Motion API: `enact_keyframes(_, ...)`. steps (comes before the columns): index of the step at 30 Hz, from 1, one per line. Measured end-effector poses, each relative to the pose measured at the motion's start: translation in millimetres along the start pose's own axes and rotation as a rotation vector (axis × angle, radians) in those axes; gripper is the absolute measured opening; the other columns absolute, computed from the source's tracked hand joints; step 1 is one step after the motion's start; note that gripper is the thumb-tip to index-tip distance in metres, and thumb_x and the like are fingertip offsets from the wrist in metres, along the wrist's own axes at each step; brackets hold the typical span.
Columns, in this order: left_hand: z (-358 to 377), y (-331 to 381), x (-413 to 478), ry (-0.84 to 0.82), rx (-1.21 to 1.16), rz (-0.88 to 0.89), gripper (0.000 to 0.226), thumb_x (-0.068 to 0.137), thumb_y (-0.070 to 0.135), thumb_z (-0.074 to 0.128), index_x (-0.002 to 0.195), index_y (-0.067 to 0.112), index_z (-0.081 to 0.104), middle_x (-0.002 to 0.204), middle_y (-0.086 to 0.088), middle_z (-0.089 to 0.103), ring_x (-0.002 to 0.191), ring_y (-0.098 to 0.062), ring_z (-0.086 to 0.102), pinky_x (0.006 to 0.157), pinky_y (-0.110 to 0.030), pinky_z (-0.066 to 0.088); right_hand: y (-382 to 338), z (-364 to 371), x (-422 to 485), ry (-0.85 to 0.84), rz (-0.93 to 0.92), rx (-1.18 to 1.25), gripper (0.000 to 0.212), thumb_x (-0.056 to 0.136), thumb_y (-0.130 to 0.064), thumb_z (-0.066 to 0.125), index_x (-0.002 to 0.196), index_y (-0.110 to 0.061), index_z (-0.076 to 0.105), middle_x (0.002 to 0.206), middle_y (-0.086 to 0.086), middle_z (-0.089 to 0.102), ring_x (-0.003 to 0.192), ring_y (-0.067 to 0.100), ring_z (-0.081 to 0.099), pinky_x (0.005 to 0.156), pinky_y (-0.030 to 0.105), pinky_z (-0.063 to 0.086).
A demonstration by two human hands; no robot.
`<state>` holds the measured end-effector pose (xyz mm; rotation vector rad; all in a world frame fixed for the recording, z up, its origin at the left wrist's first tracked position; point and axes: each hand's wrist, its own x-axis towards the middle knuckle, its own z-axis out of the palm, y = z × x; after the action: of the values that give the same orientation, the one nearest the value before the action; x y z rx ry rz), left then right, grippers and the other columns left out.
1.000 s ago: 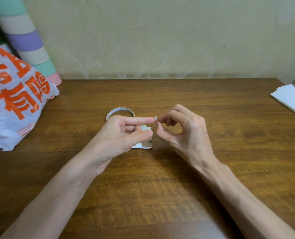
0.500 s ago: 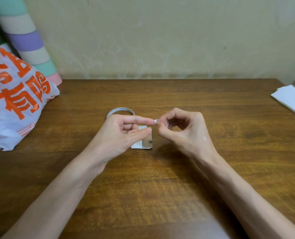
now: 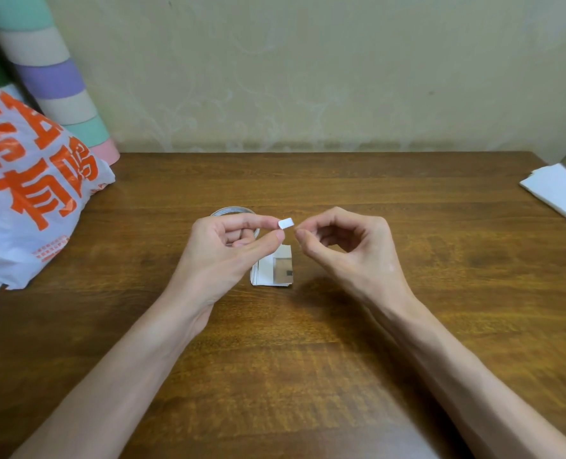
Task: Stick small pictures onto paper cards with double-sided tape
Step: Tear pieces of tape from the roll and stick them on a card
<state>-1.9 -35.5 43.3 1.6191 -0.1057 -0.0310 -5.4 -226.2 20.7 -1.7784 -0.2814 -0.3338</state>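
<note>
A small white piece of double-sided tape [image 3: 286, 223] clings to the tip of my left hand's [image 3: 222, 256] outstretched index finger. The thumb lies just under it and the other fingers are curled in. My right hand [image 3: 351, 256] hovers right beside the piece, thumb and index tips pressed together a short gap from it, with nothing visible between them. Below both hands a small stack of paper cards with a picture on top [image 3: 273, 270] lies on the wooden table [image 3: 308, 359]. The tape roll [image 3: 228, 211] lies flat behind my left hand, mostly hidden.
A white plastic bag with orange print [image 3: 26, 193] fills the table's left side, with a striped rolled mat [image 3: 53, 77] standing behind it. Folded white paper [image 3: 559, 190] lies at the far right edge. A wall closes off the back.
My right fingertips, which met the tape at my left index tip, have drawn slightly right. The tape piece now shows flat and free of them. The card stack is more uncovered.
</note>
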Motion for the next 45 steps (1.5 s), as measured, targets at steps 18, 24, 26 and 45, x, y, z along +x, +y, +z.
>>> enact_keyframes(18,3.5,-6.5,-0.4,0.026,0.066,-0.032,0.008,0.092,0.015,0.078,0.1,0.014,0.081,0.065,0.013,0.065,0.045,0.004,0.052,0.05,-0.002,0.037,3.4,2.3,-1.2,-0.007,-0.096,-0.083,0.007,0.089,-0.006,0.079,0.09,-0.013,0.079,0.083,-0.002,0.073,0.072,0.014,0.065,0.069,0.026,0.052)
enact_keyframes(24,2.2,-5.2,-0.8,-0.053,0.083,0.0,0.015,0.095,0.01,0.074,0.098,0.021,0.084,0.07,-0.013,0.033,0.05,-0.007,0.03,0.076,-0.002,0.031,6.0,1.4,-2.0,0.026,-0.185,-0.221,0.009,0.089,-0.014,0.082,0.097,-0.016,0.078,0.086,-0.007,0.072,0.076,0.018,0.068,0.07,0.033,0.056)
enact_keyframes(26,2.2,-2.9,-1.7,-0.081,0.13,0.016,0.022,0.096,0.007,0.071,0.099,0.024,0.084,0.072,-0.017,0.022,0.054,-0.012,0.024,0.082,-0.006,0.043,6.5,1.0,-2.1,0.042,-0.213,-0.259,0.008,0.089,-0.014,0.082,0.096,-0.016,0.078,0.085,-0.008,0.073,0.077,0.017,0.068,0.07,0.033,0.055)
enact_keyframes(45,0.1,0.5,-3.8,-0.172,0.33,0.113,0.037,0.095,0.0,0.065,0.115,0.028,0.079,0.059,0.008,0.03,0.053,-0.005,0.029,0.058,-0.009,0.036,7.4,-3.7,-1.7,0.048,-0.32,-0.475,0.004,0.089,-0.018,0.078,0.093,-0.017,0.08,0.079,-0.008,0.068,0.072,0.011,0.064,0.069,0.033,0.055)
